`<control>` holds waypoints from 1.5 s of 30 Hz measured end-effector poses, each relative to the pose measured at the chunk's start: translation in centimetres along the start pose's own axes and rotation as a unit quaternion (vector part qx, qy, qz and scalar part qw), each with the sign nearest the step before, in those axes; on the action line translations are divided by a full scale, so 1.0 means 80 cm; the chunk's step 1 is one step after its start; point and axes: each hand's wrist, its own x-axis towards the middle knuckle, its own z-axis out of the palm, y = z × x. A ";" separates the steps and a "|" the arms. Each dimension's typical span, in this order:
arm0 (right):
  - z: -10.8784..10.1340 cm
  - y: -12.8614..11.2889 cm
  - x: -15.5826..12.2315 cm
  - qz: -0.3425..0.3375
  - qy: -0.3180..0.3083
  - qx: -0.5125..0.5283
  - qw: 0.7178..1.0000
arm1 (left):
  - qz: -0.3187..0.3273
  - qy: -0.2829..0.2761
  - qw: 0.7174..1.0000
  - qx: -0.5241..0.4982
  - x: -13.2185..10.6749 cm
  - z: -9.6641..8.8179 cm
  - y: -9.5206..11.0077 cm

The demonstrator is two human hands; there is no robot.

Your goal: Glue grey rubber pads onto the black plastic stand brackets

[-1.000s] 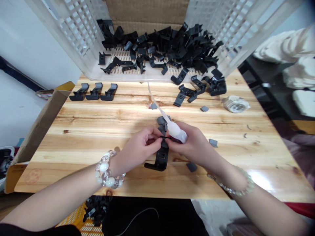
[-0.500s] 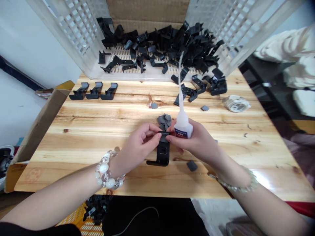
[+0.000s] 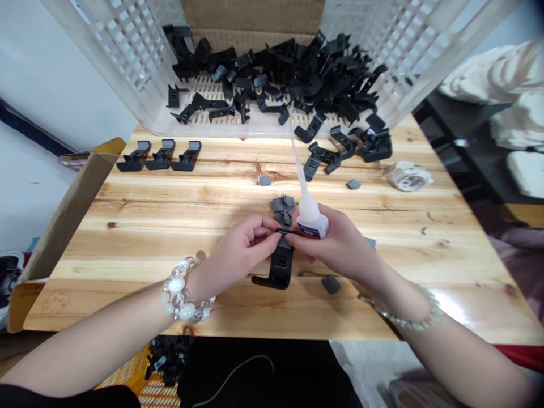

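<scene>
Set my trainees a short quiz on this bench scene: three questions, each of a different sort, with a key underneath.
1. Short answer: Which item with a long, thin nozzle is held in the right hand?
2. True or false: The left hand lies flat on the table, away from the black bracket in front of the person.
3. Multiple choice: How many pieces make up the row of brackets at the left of the table? A) two B) three C) five

Key:
1. A small bottle.
2. False; it grips the upper end of that bracket.
3. B
</scene>
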 end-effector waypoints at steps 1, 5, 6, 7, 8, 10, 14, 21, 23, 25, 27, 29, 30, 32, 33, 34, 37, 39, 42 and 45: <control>0.000 0.000 -0.001 -0.003 0.001 -0.006 1.000 | -0.001 0.001 1.000 0.000 0.000 0.000 0.000; 0.001 -0.002 -0.003 -0.023 0.010 -0.033 0.999 | -0.004 0.005 1.000 -0.003 0.001 0.000 -0.001; 0.001 -0.003 -0.003 -0.028 0.012 -0.043 0.999 | -0.003 0.005 1.000 -0.001 0.001 0.000 -0.001; 0.001 -0.003 -0.004 -0.031 0.014 -0.053 0.998 | -0.001 0.006 1.000 0.003 0.001 0.000 0.000; 0.001 -0.003 -0.004 -0.033 0.017 -0.062 0.997 | 0.000 0.006 1.000 0.008 0.002 -0.001 0.000; 0.001 -0.002 -0.005 -0.033 0.019 -0.074 0.997 | 0.002 0.006 1.000 0.013 0.002 -0.001 0.001; 0.001 -0.001 -0.005 -0.034 0.017 -0.076 0.996 | 0.002 -0.003 1.000 0.009 0.002 -0.001 0.000; -0.001 0.000 -0.001 0.025 -0.010 0.015 1.000 | -0.032 0.019 0.999 -0.025 0.004 -0.003 0.002; -0.002 0.001 0.001 0.052 -0.025 0.049 0.997 | -0.031 0.031 0.999 -0.025 0.005 -0.004 0.003; -0.003 0.001 0.002 0.065 -0.032 0.076 0.995 | -0.030 0.031 0.999 -0.022 0.005 -0.004 0.005; -0.003 0.002 0.002 0.064 -0.027 0.094 0.993 | -0.034 0.019 0.999 -0.033 0.004 -0.003 0.006; -0.003 0.002 0.002 0.058 -0.012 0.104 0.993 | -0.046 0.002 0.997 -0.064 0.002 -0.003 0.007; -0.003 0.002 0.002 0.055 -0.002 0.108 0.993 | -0.054 -0.005 0.996 -0.075 0.002 -0.003 0.008; -0.003 0.002 0.003 0.048 0.016 0.119 0.992 | -0.061 -0.021 0.995 -0.079 0.000 -0.002 0.008; -0.003 0.003 0.003 0.043 0.022 0.125 0.991 | -0.059 -0.033 0.995 -0.074 0.000 -0.001 0.008; -0.003 0.003 0.003 0.039 0.026 0.130 0.990 | -0.055 -0.048 0.995 -0.069 -0.001 0.000 0.008; -0.001 0.003 0.002 0.032 0.027 0.131 0.991 | -0.047 -0.094 0.991 -0.086 -0.003 0.002 0.007; 0.000 0.002 0.001 0.029 0.026 0.115 0.993 | -0.050 -0.104 0.989 -0.097 -0.004 0.003 0.008; 0.003 -0.003 -0.002 0.024 0.025 0.084 0.996 | -0.071 -0.076 0.990 -0.098 -0.006 0.004 0.011; 0.005 -0.006 -0.004 0.024 0.024 0.063 0.997 | -0.107 -0.045 0.988 -0.103 -0.005 0.005 0.013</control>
